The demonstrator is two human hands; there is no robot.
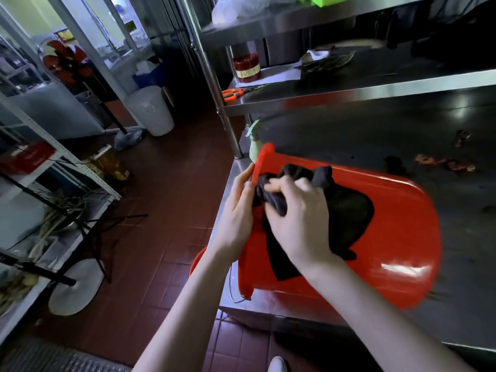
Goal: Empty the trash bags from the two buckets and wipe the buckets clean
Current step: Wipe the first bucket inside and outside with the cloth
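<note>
Wiping was underway: the right hand [298,210] clutched a dark cloth [300,175] against the tipped red bucket [389,237]; the left hand [239,208] gripped its rim. Next, probably, more wiping strokes.

You see dim light; glare streaks the red bucket [375,237], its right end blurs, and shelving beyond bends with wide-angle distortion.

orange scissors [233,93] on shelf | red jar [247,67] behind | white bin [151,110] on floor
</note>
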